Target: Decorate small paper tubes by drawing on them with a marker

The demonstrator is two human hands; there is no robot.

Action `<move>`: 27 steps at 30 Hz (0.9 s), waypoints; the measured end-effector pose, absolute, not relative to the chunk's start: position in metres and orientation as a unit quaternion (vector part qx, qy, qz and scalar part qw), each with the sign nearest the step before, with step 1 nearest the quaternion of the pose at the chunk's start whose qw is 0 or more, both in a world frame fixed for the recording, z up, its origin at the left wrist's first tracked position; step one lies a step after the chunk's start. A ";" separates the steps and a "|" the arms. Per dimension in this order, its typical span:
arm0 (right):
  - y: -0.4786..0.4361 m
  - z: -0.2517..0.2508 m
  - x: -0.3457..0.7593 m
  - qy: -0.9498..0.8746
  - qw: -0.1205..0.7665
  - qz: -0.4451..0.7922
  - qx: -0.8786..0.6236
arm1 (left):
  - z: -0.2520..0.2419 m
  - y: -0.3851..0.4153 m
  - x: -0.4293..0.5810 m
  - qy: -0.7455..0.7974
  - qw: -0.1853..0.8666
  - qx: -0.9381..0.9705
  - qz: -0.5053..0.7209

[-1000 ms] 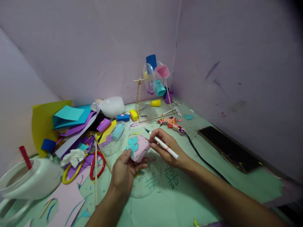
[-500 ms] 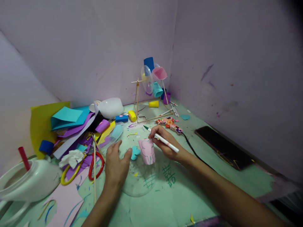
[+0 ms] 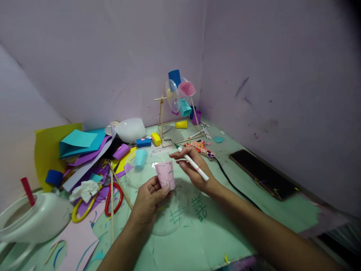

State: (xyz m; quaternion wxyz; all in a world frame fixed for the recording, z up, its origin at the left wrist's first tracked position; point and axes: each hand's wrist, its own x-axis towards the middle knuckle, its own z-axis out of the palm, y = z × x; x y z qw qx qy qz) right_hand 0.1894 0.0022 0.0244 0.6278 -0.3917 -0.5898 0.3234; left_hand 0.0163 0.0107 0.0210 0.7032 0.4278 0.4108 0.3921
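My left hand [image 3: 149, 199] pinches a small pink paper cup [image 3: 165, 174] with dark lines drawn on it and holds it upright above a clear plastic lid [image 3: 169, 210] on the green table. My right hand [image 3: 194, 169] is closed on a white marker with a green tip [image 3: 191, 162], its tip pointing up and left, just right of the cup. The fingers of both hands are curled around what they hold.
Coloured paper sheets [image 3: 81, 145], red and yellow scissors [image 3: 96, 197], wooden sticks and a white jug [image 3: 34, 218] crowd the left. A stick-and-cup wheel model [image 3: 177, 98] stands at the back. A patterned glue gun [image 3: 201, 147] with black cord and a dark phone [image 3: 261, 174] lie right.
The pink cup stood on the clear lid half a second ago with my left hand open beside it; now my left hand has picked it up. The blue cut-out shape is gone from view.
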 end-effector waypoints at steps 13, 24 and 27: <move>-0.005 0.027 0.178 -0.491 0.573 0.527 -0.392 | 0.018 0.010 0.018 0.354 0.750 0.373 0.416; -0.005 0.017 0.176 -0.547 0.531 0.508 -0.400 | 0.019 0.008 0.021 0.404 0.694 0.419 0.423; -0.006 0.017 0.175 -0.542 0.538 0.511 -0.394 | 0.020 0.008 0.020 0.413 0.677 0.438 0.423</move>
